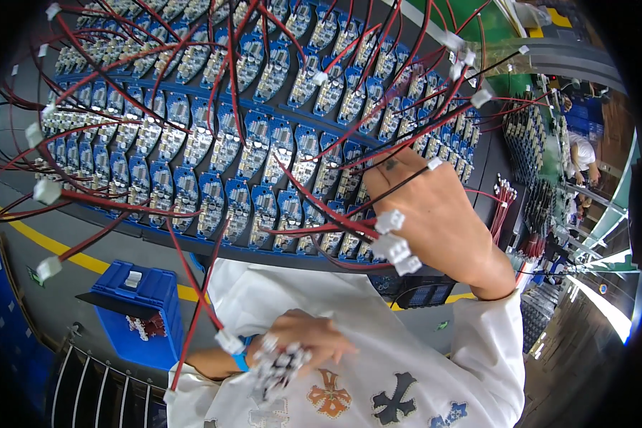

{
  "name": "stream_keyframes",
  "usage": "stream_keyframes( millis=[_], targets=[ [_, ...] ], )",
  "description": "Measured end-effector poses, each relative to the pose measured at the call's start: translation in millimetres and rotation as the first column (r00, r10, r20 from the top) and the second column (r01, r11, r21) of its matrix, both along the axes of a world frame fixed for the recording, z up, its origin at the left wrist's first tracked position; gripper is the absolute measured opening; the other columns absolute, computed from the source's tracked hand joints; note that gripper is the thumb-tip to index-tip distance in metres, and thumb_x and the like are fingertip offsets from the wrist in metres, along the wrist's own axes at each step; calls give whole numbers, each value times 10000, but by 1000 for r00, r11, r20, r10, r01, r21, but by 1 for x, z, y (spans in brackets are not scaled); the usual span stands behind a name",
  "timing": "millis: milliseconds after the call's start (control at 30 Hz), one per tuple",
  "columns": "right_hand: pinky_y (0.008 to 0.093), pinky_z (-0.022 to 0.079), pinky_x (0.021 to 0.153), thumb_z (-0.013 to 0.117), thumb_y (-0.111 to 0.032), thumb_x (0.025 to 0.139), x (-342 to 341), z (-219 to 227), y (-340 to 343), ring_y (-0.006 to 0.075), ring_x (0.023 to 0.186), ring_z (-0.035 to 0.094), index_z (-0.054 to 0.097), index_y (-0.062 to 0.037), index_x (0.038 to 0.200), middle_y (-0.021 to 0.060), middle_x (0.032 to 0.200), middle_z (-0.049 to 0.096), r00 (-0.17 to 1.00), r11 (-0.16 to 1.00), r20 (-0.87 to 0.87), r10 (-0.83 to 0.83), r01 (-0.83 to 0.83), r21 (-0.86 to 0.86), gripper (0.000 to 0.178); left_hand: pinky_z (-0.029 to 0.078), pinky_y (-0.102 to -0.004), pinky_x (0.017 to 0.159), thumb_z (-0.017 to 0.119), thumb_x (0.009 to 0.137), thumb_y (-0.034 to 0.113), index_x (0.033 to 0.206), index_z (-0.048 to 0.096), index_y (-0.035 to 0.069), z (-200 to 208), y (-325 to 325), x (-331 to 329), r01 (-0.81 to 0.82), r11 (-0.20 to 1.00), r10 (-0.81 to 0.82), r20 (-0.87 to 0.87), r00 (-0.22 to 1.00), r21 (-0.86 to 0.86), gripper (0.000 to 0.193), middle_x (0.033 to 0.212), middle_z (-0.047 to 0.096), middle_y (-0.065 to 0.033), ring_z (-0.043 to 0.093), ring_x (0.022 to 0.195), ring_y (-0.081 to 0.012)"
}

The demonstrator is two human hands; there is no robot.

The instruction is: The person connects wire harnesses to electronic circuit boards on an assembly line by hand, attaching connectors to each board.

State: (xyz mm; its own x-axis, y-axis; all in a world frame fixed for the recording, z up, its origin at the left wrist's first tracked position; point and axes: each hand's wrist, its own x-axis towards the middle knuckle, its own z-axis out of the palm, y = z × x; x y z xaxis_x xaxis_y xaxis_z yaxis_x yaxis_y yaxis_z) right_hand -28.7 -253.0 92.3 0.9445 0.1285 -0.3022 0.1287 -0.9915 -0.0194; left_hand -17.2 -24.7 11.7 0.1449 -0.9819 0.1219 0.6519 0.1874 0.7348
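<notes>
Rows of blue circuit boards (214, 200) lie on a dark surface in front of me, with red and black wires ending in white plugs arching over them. My right hand (435, 221) reaches over the right part of the rows, fingers curled down among the boards. Its fingertips are mostly hidden, and wires cross in front of it. Close to my body, my left hand (299, 339) is closed around a bundle of white connectors (278, 369), blurred by motion.
At lower left stands a blue bin (139, 314) with red-and-white parts inside. Bundled red wires (504, 203) lie right of the boards, beside stacked boards (524, 135). Metal bars (85, 385) are at the lower left. People work in the distance at right.
</notes>
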Motion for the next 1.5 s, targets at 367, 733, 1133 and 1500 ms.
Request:
stream_keyframes(
  millis=[367, 733, 1133, 1500],
  targets=[
    [321, 461, 533, 550, -20, 605, -5, -2, -7, 235, 666, 550, 511, 0, 661, 100, 627, 532, 1000, 997, 22, -1, -1, 80, 72, 395, -264, 649, 437, 904, 102, 1062, 551, -1, 1, -13, -18, 212, 943, -193, -96, 976, 256, 221, 667, 505, -23, 482, 664, -112],
    [339, 469, 577, 536, 5, 610, -6, -3, -10, 254, 723, 543, 509, 17, 703, 122, 673, 528, 999, 992, 27, -37, 33, 121, 97, 413, -313, 739, 446, 880, 64, 761, 463, 18, -2, -14, -16, 244, 933, -233, -71, 970, 265, 128, 947, 579, -85, 501, 746, -135],
    [341, 428, 605, 527, 0, 592, -10, -8, -15, 267, 690, 531, 488, 25, 670, 131, 660, 519, 997, 986, 72, -38, 26, 167, 91, 409, -315, 726, 450, 879, 82, 741, 464, 26, -2, -24, -11, 260, 913, -217, -167, 962, 313, 149, 906, 584, -97, 517, 792, -148],
    [304, 476, 625, 683, -4, 679, -49, 15, 20, 246, 740, 587, 618, 30, 834, 125, 862, 592, 910, 480, -42, -412, 256, 839, 171, 419, -313, 719, 514, 835, 91, 878, 559, 27, -3, -32, -12, 240, 899, -259, 3, 966, 366, 90, 791, 587, -73, 542, 745, -169]
  ],
)
